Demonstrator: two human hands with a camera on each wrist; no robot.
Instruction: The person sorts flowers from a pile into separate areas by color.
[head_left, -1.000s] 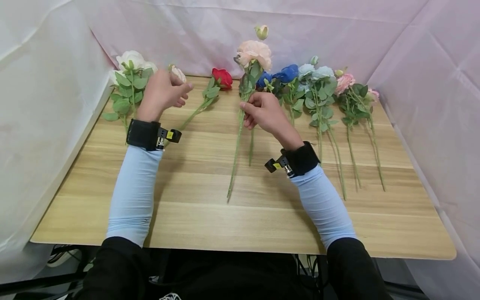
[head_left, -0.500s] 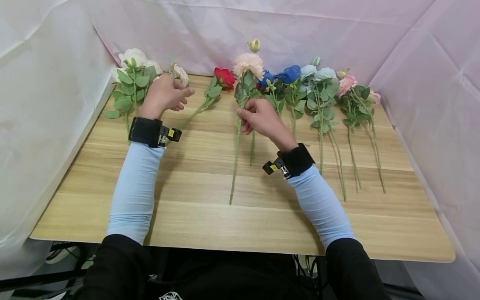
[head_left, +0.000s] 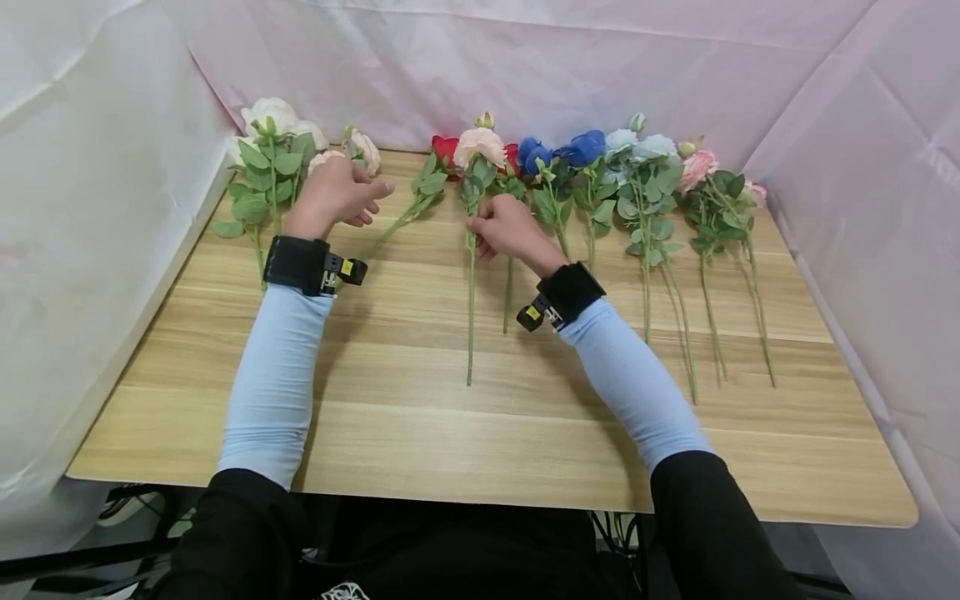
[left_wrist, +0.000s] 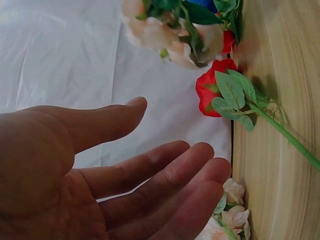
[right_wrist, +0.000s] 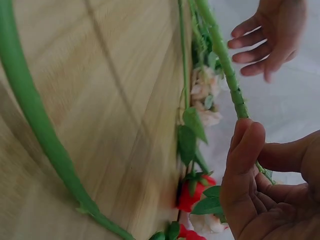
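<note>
My right hand [head_left: 486, 227] pinches the green stem [head_left: 470, 300] of a peach flower [head_left: 480, 144], whose head lies low at the back of the wooden table [head_left: 450, 433], between a red rose [head_left: 442, 147] and blue flowers [head_left: 570, 150]. The right wrist view shows the thumb and fingers [right_wrist: 247, 150] closed on that stem [right_wrist: 225, 65]. My left hand [head_left: 371, 198] hovers with relaxed, spread fingers and holds nothing, just in front of a pale pink flower [head_left: 362, 148]. In the left wrist view the palm [left_wrist: 125, 170] is bare, with the red rose [left_wrist: 215, 90] beyond it.
White flowers [head_left: 273, 125] lie at the back left. Light blue flowers [head_left: 637, 148] and pink flowers [head_left: 697, 165] lie in a row at the back right, stems pointing toward me. Pale cloth walls close the table's left, back and right sides.
My right hand has lowered the peach flower toward the table and moved it slightly left and back, so the stem now lies nearly straight. The left hand has barely shifted.
</note>
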